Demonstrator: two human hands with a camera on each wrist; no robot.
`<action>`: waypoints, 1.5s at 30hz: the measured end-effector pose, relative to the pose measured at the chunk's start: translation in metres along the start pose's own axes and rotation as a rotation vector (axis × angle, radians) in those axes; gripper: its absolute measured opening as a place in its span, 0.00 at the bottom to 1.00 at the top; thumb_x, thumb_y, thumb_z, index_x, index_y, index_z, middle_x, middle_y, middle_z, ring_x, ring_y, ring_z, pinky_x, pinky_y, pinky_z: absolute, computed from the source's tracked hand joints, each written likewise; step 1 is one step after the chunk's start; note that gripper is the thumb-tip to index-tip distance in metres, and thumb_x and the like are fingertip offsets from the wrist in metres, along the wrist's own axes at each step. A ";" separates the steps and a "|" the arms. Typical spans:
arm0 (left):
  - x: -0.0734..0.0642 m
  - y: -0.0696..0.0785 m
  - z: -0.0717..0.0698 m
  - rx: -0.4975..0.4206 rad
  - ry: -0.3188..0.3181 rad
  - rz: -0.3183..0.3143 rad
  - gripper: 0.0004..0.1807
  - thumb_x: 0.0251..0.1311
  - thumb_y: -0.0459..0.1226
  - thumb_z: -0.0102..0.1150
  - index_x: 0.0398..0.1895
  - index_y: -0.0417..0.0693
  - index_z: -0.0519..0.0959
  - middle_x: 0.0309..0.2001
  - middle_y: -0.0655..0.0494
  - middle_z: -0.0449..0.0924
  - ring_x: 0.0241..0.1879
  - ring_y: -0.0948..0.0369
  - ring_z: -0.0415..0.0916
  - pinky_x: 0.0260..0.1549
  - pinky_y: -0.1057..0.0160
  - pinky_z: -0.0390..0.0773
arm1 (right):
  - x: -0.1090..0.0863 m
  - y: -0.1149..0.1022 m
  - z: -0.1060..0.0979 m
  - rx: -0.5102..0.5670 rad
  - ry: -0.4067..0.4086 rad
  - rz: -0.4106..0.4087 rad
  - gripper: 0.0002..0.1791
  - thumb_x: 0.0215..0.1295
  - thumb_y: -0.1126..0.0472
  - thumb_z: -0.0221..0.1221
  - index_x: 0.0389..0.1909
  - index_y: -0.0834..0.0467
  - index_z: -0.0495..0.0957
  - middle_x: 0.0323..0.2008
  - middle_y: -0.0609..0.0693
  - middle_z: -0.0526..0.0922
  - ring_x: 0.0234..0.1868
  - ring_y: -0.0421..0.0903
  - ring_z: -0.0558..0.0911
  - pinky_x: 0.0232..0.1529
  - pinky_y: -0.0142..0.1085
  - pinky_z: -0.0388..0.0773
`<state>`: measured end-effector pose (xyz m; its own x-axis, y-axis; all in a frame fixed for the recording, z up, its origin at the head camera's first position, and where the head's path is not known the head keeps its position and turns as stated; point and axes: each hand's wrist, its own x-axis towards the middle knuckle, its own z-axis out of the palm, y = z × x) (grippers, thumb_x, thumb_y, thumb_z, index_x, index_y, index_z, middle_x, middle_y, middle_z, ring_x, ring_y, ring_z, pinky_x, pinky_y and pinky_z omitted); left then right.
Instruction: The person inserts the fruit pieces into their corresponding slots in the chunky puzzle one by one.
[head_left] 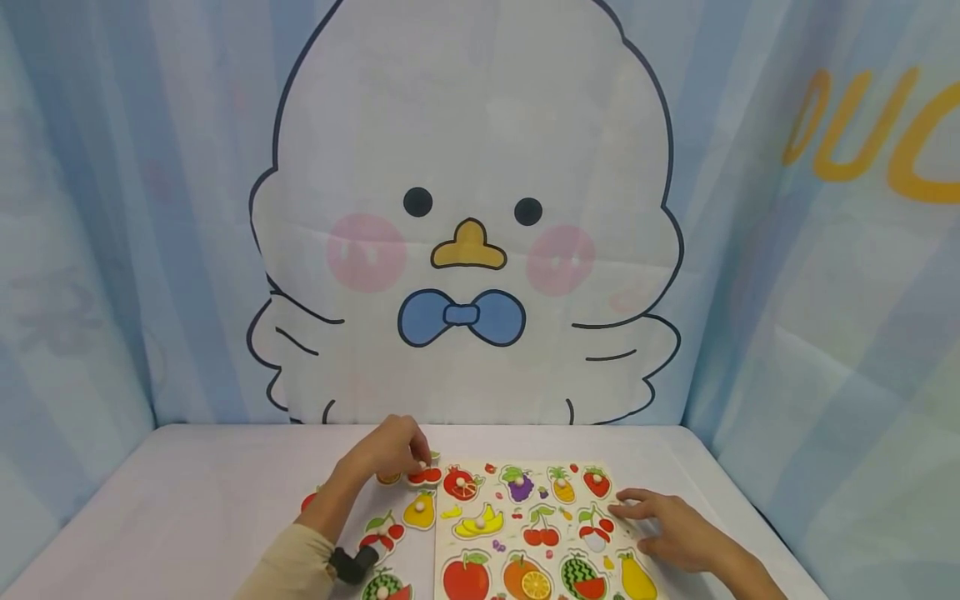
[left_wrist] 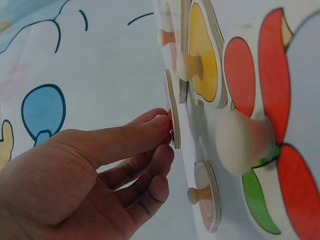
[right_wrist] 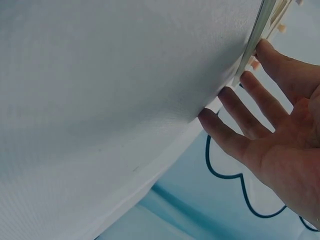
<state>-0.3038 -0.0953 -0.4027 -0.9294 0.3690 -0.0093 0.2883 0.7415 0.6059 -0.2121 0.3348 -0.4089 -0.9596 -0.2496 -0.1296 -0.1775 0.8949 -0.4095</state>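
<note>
Head view | left hand [head_left: 392,447] pinches red fruit piece [head_left: 426,477] | right hand [head_left: 673,529], fingers spread, touches puzzle board [head_left: 513,535]

The left hand [head_left: 393,448] partly hides the cherry piece [head_left: 431,477] it pinches; the left forearm [head_left: 337,498] leaves only a sliver of a red piece [head_left: 307,502] showing. The head view's bottom edge cuts off the board [head_left: 452,547] and a watermelon piece [head_left: 386,590], its right edge the orange lettering [head_left: 900,165]. In the left wrist view a near knob [left_wrist: 237,142] is blurred; the right wrist view crops the right hand [right_wrist: 295,145]
</note>
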 end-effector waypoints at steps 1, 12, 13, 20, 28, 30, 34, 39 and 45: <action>0.000 0.001 0.000 -0.004 -0.004 0.005 0.05 0.58 0.28 0.73 0.34 0.47 0.90 0.31 0.57 0.82 0.31 0.58 0.76 0.37 0.62 0.84 | 0.000 0.000 0.000 -0.001 -0.001 -0.007 0.29 0.56 0.70 0.72 0.61 0.52 0.84 0.67 0.56 0.78 0.66 0.64 0.76 0.65 0.69 0.69; 0.000 0.017 0.003 0.006 -0.050 0.068 0.06 0.57 0.27 0.73 0.32 0.48 0.90 0.29 0.58 0.81 0.32 0.59 0.75 0.36 0.62 0.82 | -0.001 0.001 -0.002 0.002 -0.007 -0.033 0.29 0.57 0.70 0.72 0.62 0.53 0.84 0.67 0.57 0.78 0.66 0.65 0.76 0.65 0.69 0.69; -0.001 0.018 0.003 0.007 -0.052 0.075 0.06 0.57 0.27 0.74 0.31 0.48 0.90 0.29 0.58 0.81 0.32 0.58 0.75 0.36 0.62 0.82 | -0.001 0.001 -0.001 0.005 -0.006 -0.031 0.29 0.57 0.70 0.72 0.62 0.53 0.84 0.67 0.56 0.78 0.66 0.65 0.76 0.65 0.69 0.69; 0.000 0.028 0.012 0.037 -0.064 0.107 0.05 0.58 0.29 0.74 0.31 0.49 0.90 0.30 0.60 0.81 0.32 0.59 0.75 0.35 0.64 0.82 | -0.003 0.002 -0.001 0.003 0.000 -0.038 0.29 0.57 0.70 0.72 0.62 0.53 0.84 0.67 0.57 0.78 0.66 0.65 0.76 0.65 0.68 0.70; -0.003 0.041 0.020 0.017 -0.080 0.172 0.03 0.57 0.29 0.74 0.31 0.46 0.90 0.29 0.59 0.82 0.30 0.61 0.75 0.31 0.65 0.82 | -0.002 0.002 -0.001 0.000 -0.004 -0.056 0.29 0.58 0.70 0.71 0.62 0.53 0.84 0.67 0.57 0.78 0.66 0.66 0.75 0.65 0.70 0.68; -0.004 0.046 0.021 0.017 -0.086 0.203 0.03 0.57 0.29 0.74 0.31 0.45 0.90 0.28 0.59 0.82 0.28 0.61 0.75 0.30 0.66 0.82 | -0.002 0.002 -0.001 0.010 -0.003 -0.036 0.29 0.58 0.70 0.72 0.62 0.52 0.84 0.67 0.57 0.78 0.67 0.65 0.75 0.66 0.70 0.67; -0.005 0.055 0.025 0.017 -0.101 0.234 0.03 0.57 0.29 0.74 0.31 0.45 0.90 0.27 0.60 0.83 0.28 0.63 0.74 0.30 0.69 0.81 | -0.001 0.002 0.000 0.012 -0.002 -0.020 0.28 0.58 0.69 0.72 0.61 0.52 0.84 0.68 0.56 0.78 0.67 0.65 0.75 0.67 0.69 0.67; -0.005 0.067 0.031 0.032 -0.120 0.249 0.03 0.58 0.30 0.74 0.33 0.46 0.91 0.29 0.60 0.84 0.28 0.64 0.75 0.32 0.70 0.81 | -0.001 0.001 -0.001 0.012 -0.002 -0.003 0.28 0.58 0.69 0.72 0.61 0.51 0.85 0.69 0.55 0.77 0.68 0.65 0.74 0.67 0.70 0.65; -0.004 0.079 0.040 0.040 -0.135 0.239 0.03 0.58 0.30 0.74 0.34 0.47 0.91 0.30 0.61 0.83 0.30 0.64 0.75 0.34 0.71 0.81 | -0.001 0.000 0.000 0.007 0.002 0.014 0.28 0.57 0.69 0.72 0.61 0.51 0.85 0.69 0.54 0.77 0.69 0.65 0.73 0.68 0.69 0.65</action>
<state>-0.2678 -0.0157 -0.3860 -0.7955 0.6056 0.0221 0.5069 0.6451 0.5718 -0.2114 0.3350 -0.4085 -0.9624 -0.2361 -0.1341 -0.1620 0.8956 -0.4143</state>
